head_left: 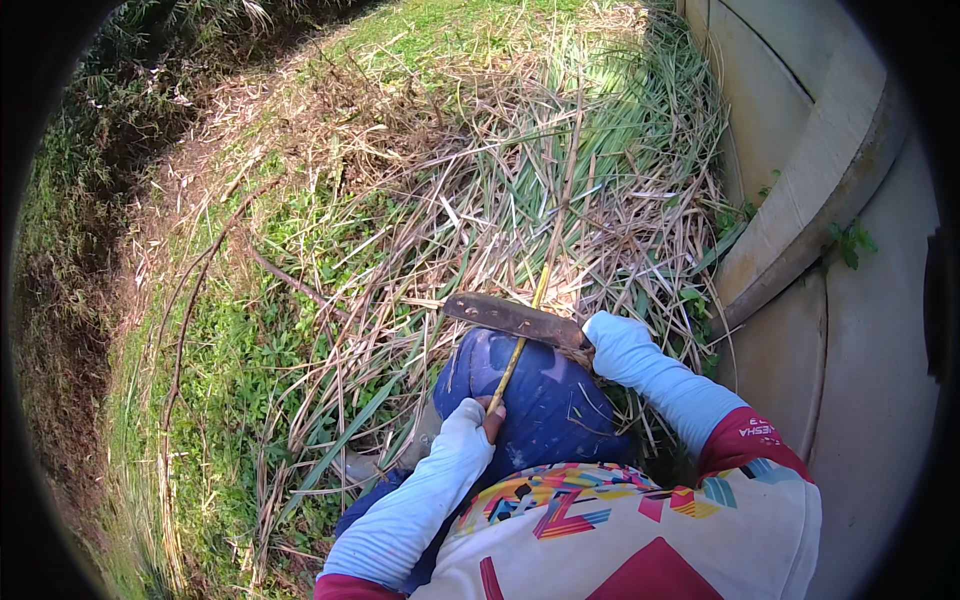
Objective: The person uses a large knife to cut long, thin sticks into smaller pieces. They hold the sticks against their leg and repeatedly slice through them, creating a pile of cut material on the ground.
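My left hand (482,420) is closed round the near end of a thin yellowish stalk (513,367), just above my blue-trousered knees. Away from me the stalk runs up over the cut grass, turning paler and drier farther out. My right hand (606,340), mostly covered by a light blue sleeve, grips a machete at the handle end. The machete's broad, dark, worn blade (515,320) points left and lies across the stalk in front of my knees. Whether the edge bites into the stalk, I cannot tell.
Dry and green cut grass blades (560,200) lie heaped ahead of me. A pale concrete wall with a thick rib (815,200) rises close on my right. Bare brown branches (200,270) lie on the green ground at left, with dark shrubs (80,170) beyond.
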`<state>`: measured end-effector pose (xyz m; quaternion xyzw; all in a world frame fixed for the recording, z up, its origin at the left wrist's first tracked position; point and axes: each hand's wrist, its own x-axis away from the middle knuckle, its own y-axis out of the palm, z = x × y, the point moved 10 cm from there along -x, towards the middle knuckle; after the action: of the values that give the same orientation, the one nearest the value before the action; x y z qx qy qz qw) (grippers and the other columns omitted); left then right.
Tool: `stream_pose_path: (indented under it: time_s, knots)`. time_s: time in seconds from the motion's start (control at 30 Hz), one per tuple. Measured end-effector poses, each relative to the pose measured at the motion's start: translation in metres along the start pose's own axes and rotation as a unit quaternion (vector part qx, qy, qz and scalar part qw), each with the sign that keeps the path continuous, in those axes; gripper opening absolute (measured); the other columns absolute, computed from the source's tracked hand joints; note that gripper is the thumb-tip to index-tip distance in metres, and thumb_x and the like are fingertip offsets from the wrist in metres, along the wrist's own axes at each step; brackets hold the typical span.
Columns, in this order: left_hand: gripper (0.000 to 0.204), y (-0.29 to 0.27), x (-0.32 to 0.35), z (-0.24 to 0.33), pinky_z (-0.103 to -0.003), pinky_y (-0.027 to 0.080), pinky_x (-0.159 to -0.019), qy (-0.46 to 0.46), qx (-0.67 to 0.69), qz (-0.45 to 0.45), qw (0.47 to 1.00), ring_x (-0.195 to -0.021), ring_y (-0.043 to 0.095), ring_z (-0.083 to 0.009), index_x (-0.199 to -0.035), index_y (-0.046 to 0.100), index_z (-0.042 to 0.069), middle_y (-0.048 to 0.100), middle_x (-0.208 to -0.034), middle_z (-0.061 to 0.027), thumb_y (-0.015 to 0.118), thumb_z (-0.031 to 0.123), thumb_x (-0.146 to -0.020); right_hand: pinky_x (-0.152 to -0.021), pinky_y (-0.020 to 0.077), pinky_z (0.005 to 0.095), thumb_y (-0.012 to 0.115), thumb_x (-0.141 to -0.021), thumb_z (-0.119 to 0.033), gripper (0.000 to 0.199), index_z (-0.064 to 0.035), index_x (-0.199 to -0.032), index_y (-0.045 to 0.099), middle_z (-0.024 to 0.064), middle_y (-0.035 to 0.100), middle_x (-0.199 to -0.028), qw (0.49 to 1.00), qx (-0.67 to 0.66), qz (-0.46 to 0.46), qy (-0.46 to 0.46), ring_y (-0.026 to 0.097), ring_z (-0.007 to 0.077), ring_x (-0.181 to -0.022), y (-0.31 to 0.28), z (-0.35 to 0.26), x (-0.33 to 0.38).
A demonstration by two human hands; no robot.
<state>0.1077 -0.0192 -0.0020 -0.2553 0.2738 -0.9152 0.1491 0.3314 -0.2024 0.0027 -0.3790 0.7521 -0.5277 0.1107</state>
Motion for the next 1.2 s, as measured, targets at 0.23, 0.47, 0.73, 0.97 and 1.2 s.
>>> stream_pose_path:
  time_s: [0.23, 0.47, 0.73, 0.97, 1.2]
  knots:
    - [0.027, -0.045, 0.096, -0.046, -0.034, 0.052, -0.082, -0.002, 0.002, 0.035, 0.999, -0.086, 0.066, -0.0196, -0.118, 0.069, 0.003, 0.072, -0.094, -0.0117, 0.063, 0.023, -0.102, -0.088, 0.0532, 0.0482, 0.064, -0.087, -0.013, 0.028, -0.0077, -0.114, 0.065, 0.0254, 0.071, -0.107, 0.982, 0.011, 0.103, 0.157, 0.068, 0.0447, -0.103, -0.089, 0.074, -0.079]
    - [0.024, -0.088, 0.097, 0.0, -0.047, 0.055, -0.07, -0.013, -0.266, 0.124, 0.956, -0.076, 0.07, -0.0396, -0.114, 0.071, 0.01, 0.071, -0.087, -0.0194, 0.063, 0.027, -0.1, -0.078, 0.0538, 0.0463, 0.065, -0.086, -0.016, 0.023, -0.0055, -0.106, 0.064, 0.0224, 0.068, -0.092, 0.971, -0.081, 0.219, 0.048, 0.068, 0.0425, -0.089, -0.059, 0.069, -0.089]
    - [0.015, -0.102, 0.08, 0.041, -0.054, 0.054, -0.071, 0.02, -0.332, 0.133, 0.934, -0.082, 0.069, -0.0427, -0.104, 0.07, 0.01, 0.068, -0.091, -0.0207, 0.064, 0.02, -0.094, -0.073, 0.0558, 0.0453, 0.071, -0.078, -0.023, 0.014, -0.0103, -0.084, 0.071, 0.0163, 0.071, -0.089, 0.982, 0.097, 0.005, -0.165, 0.071, 0.0378, -0.082, -0.003, -0.078, -0.002]
    - [0.021, -0.104, 0.104, 0.008, -0.052, 0.055, -0.071, 0.01, -0.3, 0.161, 0.94, -0.083, 0.069, -0.043, -0.105, 0.074, 0.01, 0.07, -0.093, -0.0208, 0.067, 0.028, -0.096, -0.09, 0.0535, 0.0469, 0.059, -0.093, -0.02, 0.025, -0.0095, -0.114, 0.067, 0.0225, 0.072, -0.11, 0.982, 0.063, 0.068, 0.163, 0.068, 0.0435, -0.105, -0.097, 0.062, -0.07]
    - [0.042, -0.068, 0.092, -0.107, -0.031, 0.054, -0.052, -0.157, 0.284, -0.055, 0.944, -0.061, 0.067, -0.0193, -0.125, 0.062, -0.003, 0.069, -0.079, -0.0106, 0.053, 0.032, -0.104, -0.103, 0.0488, 0.0446, 0.052, -0.091, -0.015, 0.044, -0.0006, -0.131, 0.062, 0.0279, 0.066, -0.125, 0.976, -0.038, 0.184, 0.114, 0.063, 0.0441, -0.118, -0.076, 0.104, -0.084]
